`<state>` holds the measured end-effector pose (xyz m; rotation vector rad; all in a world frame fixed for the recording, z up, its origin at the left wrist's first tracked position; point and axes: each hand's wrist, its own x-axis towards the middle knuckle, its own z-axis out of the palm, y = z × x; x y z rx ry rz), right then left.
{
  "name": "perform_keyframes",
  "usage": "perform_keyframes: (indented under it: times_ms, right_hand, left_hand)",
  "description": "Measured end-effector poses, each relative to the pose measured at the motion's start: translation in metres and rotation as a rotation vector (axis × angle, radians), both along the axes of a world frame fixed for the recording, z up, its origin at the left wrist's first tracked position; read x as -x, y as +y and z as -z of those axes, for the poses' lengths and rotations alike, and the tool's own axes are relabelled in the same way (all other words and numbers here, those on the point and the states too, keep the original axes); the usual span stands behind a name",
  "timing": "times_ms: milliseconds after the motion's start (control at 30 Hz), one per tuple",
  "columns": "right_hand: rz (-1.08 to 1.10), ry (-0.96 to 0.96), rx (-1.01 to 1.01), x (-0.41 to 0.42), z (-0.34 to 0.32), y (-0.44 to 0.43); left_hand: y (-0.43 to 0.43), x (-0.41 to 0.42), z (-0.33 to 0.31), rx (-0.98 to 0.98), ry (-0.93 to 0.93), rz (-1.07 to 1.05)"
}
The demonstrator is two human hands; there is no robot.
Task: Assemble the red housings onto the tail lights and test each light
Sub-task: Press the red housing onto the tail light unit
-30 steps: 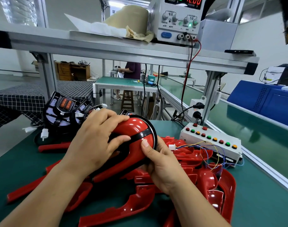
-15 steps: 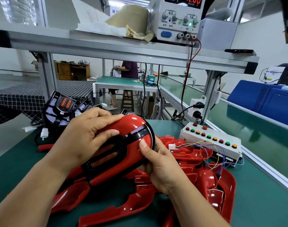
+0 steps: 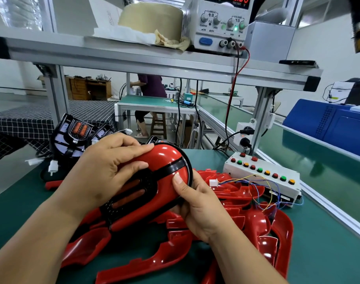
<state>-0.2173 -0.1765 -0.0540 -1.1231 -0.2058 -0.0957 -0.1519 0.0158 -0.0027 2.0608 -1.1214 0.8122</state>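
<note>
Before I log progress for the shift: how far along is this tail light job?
Done: a red housing sits on one tail light. In hand: left hand and right hand grip it. Left: testing it, connector lying unplugged; bare tail lights and piled housings wait.

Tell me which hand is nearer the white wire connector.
Right. The right hand grips the tail light at its rim, just beside the white wire connector; the left hand holds the light's opposite side, farther away.

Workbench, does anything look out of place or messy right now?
Nothing looks damaged. The loose red housings lie in a tangled, overlapping heap on the green mat, and the white connector from the button box lies unplugged on that heap, wires looping over the parts.
</note>
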Motion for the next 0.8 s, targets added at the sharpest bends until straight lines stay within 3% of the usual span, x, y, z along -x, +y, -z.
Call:
perform_keyframes:
  times_ms: [433,567,667,800]
  right_hand:
    - [-0.002,-0.005,-0.002,0.001,-0.001,-0.003]
    - [-0.03,0.003,0.0,0.001,0.0,-0.007]
    - [-0.079,0.044,0.02,0.001,-0.001,-0.012]
    - [0.1,0.067,0.148,0.001,-0.008,-0.011]
  left_hand:
    - [-0.005,-0.001,0.005,-0.044,-0.036,-0.123]
    - [-0.002,-0.002,0.004,-0.224,0.191,-0.201]
    - [-0.001,-0.001,0.004,-0.269,0.186,-0.178]
    - [-0.003,0.007,0.003,-0.222,0.154,-0.133]
